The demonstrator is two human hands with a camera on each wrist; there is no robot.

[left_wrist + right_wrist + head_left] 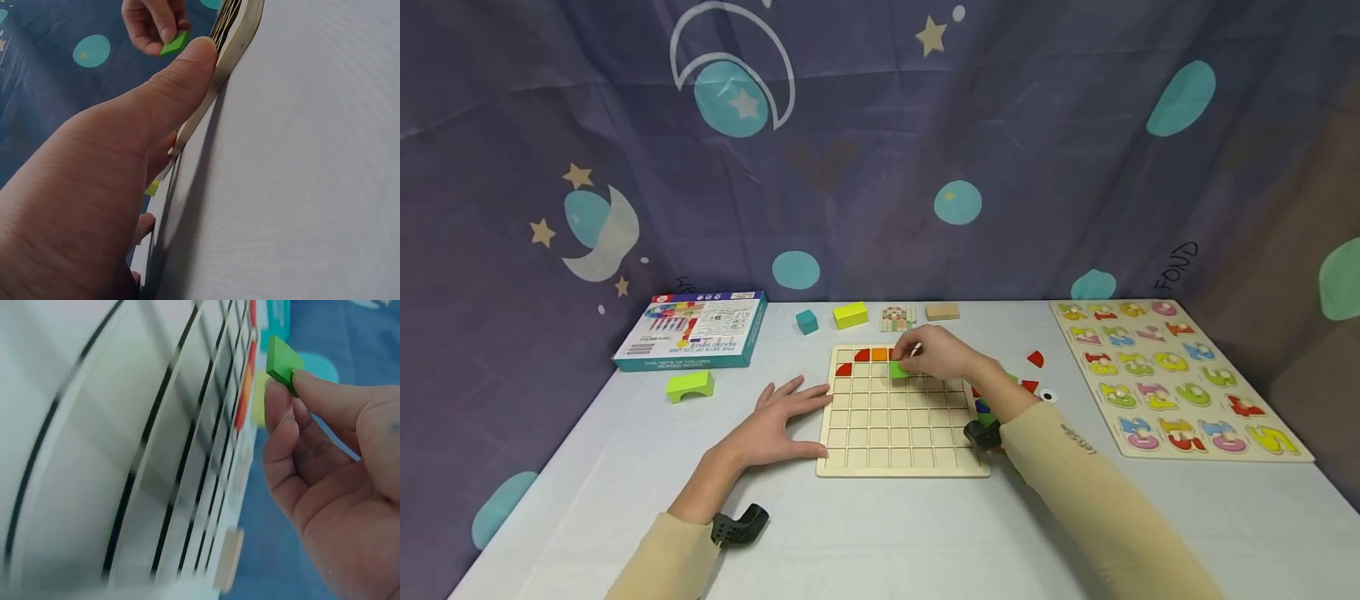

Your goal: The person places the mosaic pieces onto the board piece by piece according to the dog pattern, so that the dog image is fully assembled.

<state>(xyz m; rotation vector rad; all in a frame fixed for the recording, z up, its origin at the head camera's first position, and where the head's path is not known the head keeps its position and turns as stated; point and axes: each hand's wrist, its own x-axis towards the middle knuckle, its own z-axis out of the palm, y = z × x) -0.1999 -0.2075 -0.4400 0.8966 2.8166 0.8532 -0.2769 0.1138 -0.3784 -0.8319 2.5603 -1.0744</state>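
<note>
A wooden grid board (880, 433) lies on the table, with a red quarter-circle tile (844, 369), another red one (862, 356) and an orange square tile (880, 355) in its far-left cells. Between thumb and fingers my right hand (934, 353) pinches a green square tile (284, 361), held just above the board near its far rows. Part of a red tile shows beside those fingers. My left hand (782, 421) rests at the board's left side, fingers spread; in the left wrist view its thumb (181, 69) touches the board's edge.
Loose tiles, among them a red quarter circle (1035, 359), lie right of the board, partly behind my right forearm. A number puzzle (1180, 375) is at right. Behind the board are a pattern card (898, 318) and several blocks; a box (692, 331) and green arch block (690, 386) are left.
</note>
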